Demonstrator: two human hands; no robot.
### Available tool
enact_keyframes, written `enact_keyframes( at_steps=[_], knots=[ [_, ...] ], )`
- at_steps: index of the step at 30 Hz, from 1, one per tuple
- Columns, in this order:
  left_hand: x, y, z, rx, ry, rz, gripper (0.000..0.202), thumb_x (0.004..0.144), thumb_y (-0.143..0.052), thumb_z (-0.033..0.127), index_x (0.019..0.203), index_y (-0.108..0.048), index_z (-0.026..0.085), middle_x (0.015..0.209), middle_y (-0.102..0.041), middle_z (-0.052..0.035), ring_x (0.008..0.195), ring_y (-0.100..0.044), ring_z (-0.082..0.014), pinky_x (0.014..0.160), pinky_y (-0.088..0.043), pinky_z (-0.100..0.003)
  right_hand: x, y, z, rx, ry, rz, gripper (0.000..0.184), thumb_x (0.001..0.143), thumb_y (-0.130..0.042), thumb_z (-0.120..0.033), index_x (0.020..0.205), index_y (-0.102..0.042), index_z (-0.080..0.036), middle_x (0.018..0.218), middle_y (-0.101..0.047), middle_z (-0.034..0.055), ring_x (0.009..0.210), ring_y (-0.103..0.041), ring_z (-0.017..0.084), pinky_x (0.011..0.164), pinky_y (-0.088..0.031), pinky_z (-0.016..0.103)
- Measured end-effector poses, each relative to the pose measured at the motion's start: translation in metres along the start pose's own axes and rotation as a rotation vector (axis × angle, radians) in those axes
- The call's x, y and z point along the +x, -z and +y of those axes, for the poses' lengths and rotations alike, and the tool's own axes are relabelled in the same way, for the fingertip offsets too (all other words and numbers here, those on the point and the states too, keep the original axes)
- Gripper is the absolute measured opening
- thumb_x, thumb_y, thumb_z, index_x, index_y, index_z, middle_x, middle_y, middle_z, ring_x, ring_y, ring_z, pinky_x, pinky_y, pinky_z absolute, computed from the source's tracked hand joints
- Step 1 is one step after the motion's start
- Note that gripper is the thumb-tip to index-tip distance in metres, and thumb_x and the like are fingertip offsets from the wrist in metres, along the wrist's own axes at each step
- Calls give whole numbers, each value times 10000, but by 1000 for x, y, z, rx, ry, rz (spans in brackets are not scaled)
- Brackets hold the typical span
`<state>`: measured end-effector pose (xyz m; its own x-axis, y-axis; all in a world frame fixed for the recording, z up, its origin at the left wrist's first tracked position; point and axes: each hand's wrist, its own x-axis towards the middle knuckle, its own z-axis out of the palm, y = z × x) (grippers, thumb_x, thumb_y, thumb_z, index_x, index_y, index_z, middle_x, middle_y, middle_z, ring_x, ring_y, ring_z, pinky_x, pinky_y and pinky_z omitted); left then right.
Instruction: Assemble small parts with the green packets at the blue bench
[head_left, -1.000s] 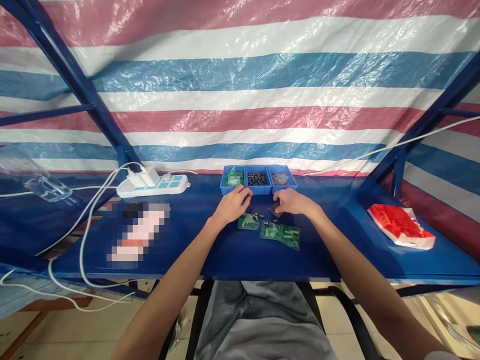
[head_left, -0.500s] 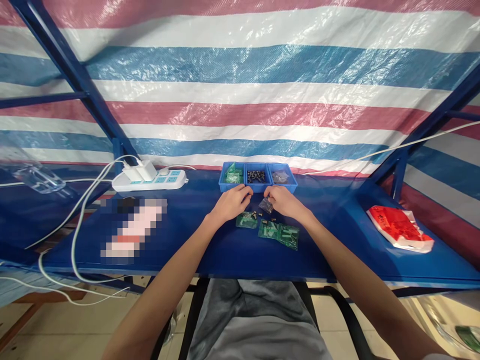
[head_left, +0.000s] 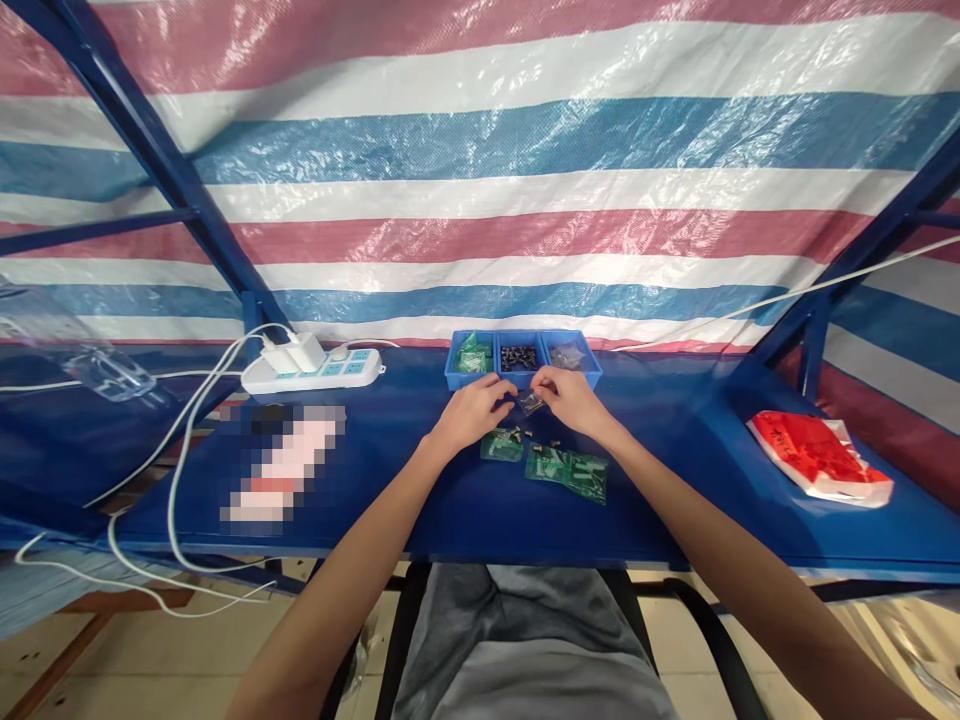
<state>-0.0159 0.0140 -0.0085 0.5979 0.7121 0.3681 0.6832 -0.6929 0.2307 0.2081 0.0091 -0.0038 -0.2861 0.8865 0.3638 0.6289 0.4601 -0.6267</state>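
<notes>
Head view: a small crinkled clear plastic bag (head_left: 531,402) is pinched shut between the left hand (head_left: 472,412) and right hand (head_left: 574,400), just before the near wall of a blue three-compartment plastic tray (head_left: 454,374), with smooth blue tabletop (head_left: 675,480) left open on both sides.

2 hands (head_left: 474,412), 1 small clear bag (head_left: 530,402), 3 blue bins (head_left: 523,381), 1 power strip (head_left: 315,374), 1 red bag (head_left: 817,455)

White power strip (head_left: 315,371) at back left, white cables (head_left: 178,450) trailing left, red-and-white bag (head_left: 821,456) far right, striped tarp (head_left: 480,200) behind
</notes>
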Motion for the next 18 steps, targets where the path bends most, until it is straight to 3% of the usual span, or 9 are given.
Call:
enact_keyframes(
  at_steps=[8, 18],
  knots=[
    [1, 1, -2, -36, -31, 27, 189, 1008, -529, 296, 1145, -648, 243, 1042, -625, -37, 826, -632, -167, 651, -436, -258, 0, -7, -2, 57, -3, 23, 176, 840, -494, -112, 870, -647, -193, 781, -712, 28, 699, -623, 180, 700, -444, 285],
    [2, 3, 1, -56, -28, 71, 214, 1035, -495, 337, 1134, -662, 248, 1056, -631, -39, 848, -630, -171, 691, -456, -259, 0, -9, 2, 284, -125, 18, 168, 851, -532, -174, 991, -621, -200, 835, -722, 40, 771, -696, 209, 705, -499, 311]
  ],
)
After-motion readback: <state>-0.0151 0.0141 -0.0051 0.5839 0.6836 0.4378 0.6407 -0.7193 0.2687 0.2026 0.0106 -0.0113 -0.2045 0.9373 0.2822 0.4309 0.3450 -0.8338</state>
